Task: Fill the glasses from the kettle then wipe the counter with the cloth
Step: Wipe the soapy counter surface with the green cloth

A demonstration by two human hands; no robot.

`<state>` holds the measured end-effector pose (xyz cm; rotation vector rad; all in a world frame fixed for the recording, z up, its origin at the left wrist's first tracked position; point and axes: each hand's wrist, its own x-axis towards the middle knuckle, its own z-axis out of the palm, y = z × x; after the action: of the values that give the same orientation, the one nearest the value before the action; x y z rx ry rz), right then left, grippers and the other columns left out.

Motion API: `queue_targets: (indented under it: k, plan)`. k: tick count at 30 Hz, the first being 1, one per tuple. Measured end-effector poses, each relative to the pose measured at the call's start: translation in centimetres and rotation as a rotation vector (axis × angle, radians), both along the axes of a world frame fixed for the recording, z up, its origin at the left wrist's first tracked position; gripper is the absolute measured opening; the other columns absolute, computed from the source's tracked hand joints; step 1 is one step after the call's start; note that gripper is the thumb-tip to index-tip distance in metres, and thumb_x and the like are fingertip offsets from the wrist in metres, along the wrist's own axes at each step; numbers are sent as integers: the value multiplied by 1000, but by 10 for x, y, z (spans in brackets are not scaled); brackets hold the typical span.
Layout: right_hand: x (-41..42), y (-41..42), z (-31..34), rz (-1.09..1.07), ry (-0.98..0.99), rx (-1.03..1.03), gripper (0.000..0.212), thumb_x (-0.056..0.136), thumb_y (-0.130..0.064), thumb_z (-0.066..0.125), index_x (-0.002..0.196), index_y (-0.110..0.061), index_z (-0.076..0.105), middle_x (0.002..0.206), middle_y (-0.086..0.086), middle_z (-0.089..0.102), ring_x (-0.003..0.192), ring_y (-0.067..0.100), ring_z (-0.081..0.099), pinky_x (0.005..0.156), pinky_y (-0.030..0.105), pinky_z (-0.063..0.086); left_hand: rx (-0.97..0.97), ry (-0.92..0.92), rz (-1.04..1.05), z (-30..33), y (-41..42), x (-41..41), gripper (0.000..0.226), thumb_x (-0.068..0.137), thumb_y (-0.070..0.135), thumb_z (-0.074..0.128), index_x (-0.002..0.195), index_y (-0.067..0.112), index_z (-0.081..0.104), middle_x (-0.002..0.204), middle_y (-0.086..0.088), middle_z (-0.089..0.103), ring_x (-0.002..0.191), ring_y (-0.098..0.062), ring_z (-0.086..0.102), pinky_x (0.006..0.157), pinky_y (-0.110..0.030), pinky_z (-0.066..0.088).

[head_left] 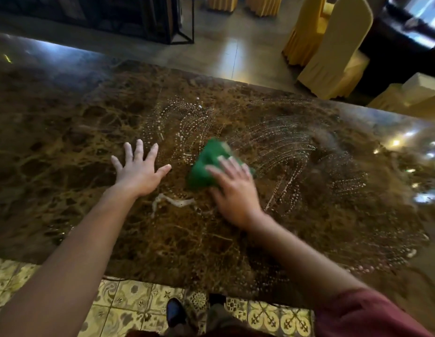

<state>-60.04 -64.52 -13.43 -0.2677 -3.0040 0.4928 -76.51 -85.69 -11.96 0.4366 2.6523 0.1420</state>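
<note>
A green cloth (206, 164) lies bunched on the brown marble counter (65, 142), near its middle. My right hand (233, 190) presses down on the cloth's near right part, fingers spread over it and blurred by motion. My left hand (138, 169) rests flat on the counter just left of the cloth, fingers apart, holding nothing. Curved trails of water droplets (296, 152) arc across the marble beyond and right of the cloth, and a small streak of water (172, 201) sits between my wrists. No kettle or glasses are in view.
Chairs with yellow covers (333, 45) stand on the floor past the counter's far edge. A dark metal frame (180, 20) is at the back. Patterned floor tiles (129, 302) and my shoes (175, 312) show below the counter's near edge.
</note>
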Motion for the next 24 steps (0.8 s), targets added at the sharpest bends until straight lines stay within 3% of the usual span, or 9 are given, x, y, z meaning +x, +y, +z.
queue_targets:
  k: [3, 5, 9, 11, 13, 16, 21, 22, 24]
  plan:
    - [64, -46, -6, 269, -8, 16, 52, 100, -49, 48, 151, -43, 43, 167, 0, 35, 158, 26, 22, 129, 53, 9, -8, 35, -9, -3, 1, 0, 79, 99, 71, 29, 163, 35, 1, 170, -7, -17, 155, -32, -21, 121, -66, -7]
    - [74, -14, -5, 215, -11, 30, 52, 99, -50, 48, 151, -42, 44, 167, -1, 35, 158, 25, 22, 129, 54, 10, -1, 40, -12, -4, 0, 1, 78, 99, 71, 28, 163, 35, 0, 170, -7, -18, 155, -32, -21, 121, -65, -8]
    - [41, 124, -1, -353, -20, 70, 56, 93, -50, 48, 147, -37, 47, 161, 7, 44, 149, 33, 36, 120, 60, 27, 3, 43, -12, -4, -1, 2, 78, 99, 70, 27, 163, 35, -3, 170, -6, -20, 154, -32, -24, 120, -65, -11]
    - [14, 172, 8, -636, -63, 3, 56, 98, -50, 45, 152, -35, 41, 165, 11, 36, 152, 35, 29, 122, 62, 22, 2, 38, -11, -4, 1, 1, 78, 100, 70, 27, 162, 35, -3, 170, -7, -20, 154, -32, -25, 120, -65, -12]
    - [-10, 162, 11, -742, -99, -38, 57, 102, -44, 46, 157, -33, 34, 169, 11, 27, 156, 35, 20, 125, 61, 14, 2, 32, -6, -5, 2, 2, 78, 100, 70, 26, 163, 34, -3, 170, -7, -21, 154, -32, -25, 120, -66, -12]
    - [-14, 61, 5, -431, -44, 6, 59, 101, -42, 49, 157, -37, 33, 171, 7, 23, 158, 30, 16, 126, 59, 11, -4, 39, -13, -7, 2, 0, 78, 100, 70, 25, 163, 34, -4, 169, -7, -21, 154, -33, -25, 120, -66, -12]
    - [78, -81, -3, 209, -73, 30, 54, 103, -49, 45, 155, -44, 32, 172, 2, 23, 161, 28, 10, 129, 55, 3, -15, 48, -21, -8, 1, -2, 79, 99, 71, 26, 163, 33, -3, 170, -8, -20, 154, -33, -23, 120, -66, -10]
    - [89, -73, -2, 245, -63, 33, 54, 102, -50, 46, 155, -45, 33, 172, 0, 24, 161, 26, 10, 129, 54, 2, -13, 47, -21, -9, 0, -2, 79, 99, 71, 26, 163, 33, -3, 170, -8, -20, 154, -33, -24, 120, -66, -11]
    - [88, -25, -3, 99, -37, 21, 54, 100, -50, 49, 153, -45, 37, 170, -2, 27, 160, 24, 13, 129, 55, 4, -7, 46, -26, -9, 0, -2, 78, 100, 71, 25, 163, 34, -4, 169, -7, -21, 154, -33, -24, 120, -66, -11]
